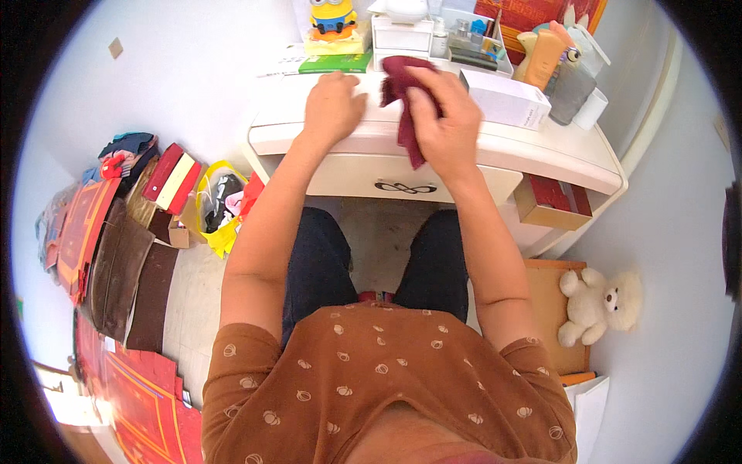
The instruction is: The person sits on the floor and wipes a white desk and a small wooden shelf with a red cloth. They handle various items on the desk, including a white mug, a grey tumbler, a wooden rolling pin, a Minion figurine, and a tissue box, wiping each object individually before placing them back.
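Observation:
My right hand [449, 119] grips a crumpled maroon cloth [410, 87] above the front part of a white desk [278, 98]. Part of the cloth hangs down in front of the closed drawer [359, 176], which has a dark looped handle. To the left, my left hand [335, 109] is over the desktop near its front edge, its fingers partly curled and no object visible in it. A green book [336, 62] lies just beyond that hand. Right of the cloth rests a white box [507, 98] that bears writing.
Behind are a white organizer [402, 35] with small bottles and a Minion figure [333, 17]. An orange tube [542, 58] and a white cup [590, 108] stand at the right. Lower right, an open compartment [553, 217] holds red items; a teddy bear [597, 304] sits below. A yellow bag [220, 240] is left.

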The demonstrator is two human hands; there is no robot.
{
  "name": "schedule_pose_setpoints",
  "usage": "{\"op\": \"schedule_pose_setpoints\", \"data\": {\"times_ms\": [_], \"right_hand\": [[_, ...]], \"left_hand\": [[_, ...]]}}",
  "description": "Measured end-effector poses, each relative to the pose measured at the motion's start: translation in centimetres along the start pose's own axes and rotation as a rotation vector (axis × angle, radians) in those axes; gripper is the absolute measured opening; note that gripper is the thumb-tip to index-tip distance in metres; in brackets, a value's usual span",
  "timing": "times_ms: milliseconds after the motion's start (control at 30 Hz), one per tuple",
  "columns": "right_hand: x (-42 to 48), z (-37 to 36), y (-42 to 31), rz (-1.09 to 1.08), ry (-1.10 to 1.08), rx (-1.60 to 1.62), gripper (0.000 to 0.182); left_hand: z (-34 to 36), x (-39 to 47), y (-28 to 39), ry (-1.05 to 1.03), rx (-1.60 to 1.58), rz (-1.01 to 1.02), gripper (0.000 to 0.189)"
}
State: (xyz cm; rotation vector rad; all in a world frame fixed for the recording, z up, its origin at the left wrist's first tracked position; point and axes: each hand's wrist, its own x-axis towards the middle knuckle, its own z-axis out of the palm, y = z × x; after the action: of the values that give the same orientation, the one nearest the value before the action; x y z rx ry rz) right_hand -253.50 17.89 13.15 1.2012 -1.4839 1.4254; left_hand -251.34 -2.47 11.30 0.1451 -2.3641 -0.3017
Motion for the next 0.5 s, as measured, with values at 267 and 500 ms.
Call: {"op": "schedule_pose_setpoints", "data": {"times_ms": [267,500], "right_hand": [[2.1,6.3,5.7,0.106,-0.744,-0.533,0.036],[1.9,5.0,6.5,0.150,-0.683,-0.534,0.035]], "left_hand": [[0.3,0.5,-2.0,0.151,-0.146,-0.124,0.025],[0.3,-0.3,-1.4,0.089,-0.200,-0.035,0.027]]}}
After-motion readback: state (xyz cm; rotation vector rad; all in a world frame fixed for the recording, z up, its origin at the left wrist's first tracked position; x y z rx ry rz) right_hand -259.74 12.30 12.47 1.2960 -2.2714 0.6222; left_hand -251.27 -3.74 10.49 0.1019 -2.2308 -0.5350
